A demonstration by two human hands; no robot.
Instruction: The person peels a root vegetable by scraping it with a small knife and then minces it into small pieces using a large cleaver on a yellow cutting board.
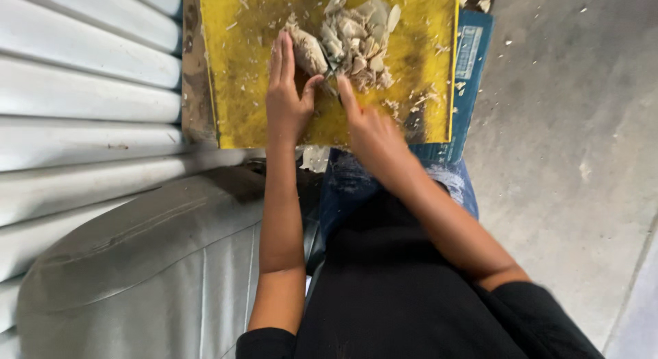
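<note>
Left hand [286, 91] flat, fingers together, steadying pale root [307, 50] on yellow board [240, 91], right hand [370, 129] gripping knife [330, 76] beside it.

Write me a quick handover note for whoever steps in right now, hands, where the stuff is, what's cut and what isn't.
Left hand: flat on the yellow cutting board, steadying a pale uncut chunk.
Right hand: gripping a knife, forefinger along it, blade at the chunk; hand blurred.
Done: a heap of pale cut slices sits right of the chunk; scraps scattered on the board.
Left: the chunk under the left hand is mostly whole.
Board rests on a blue slab over the concrete floor.
</note>
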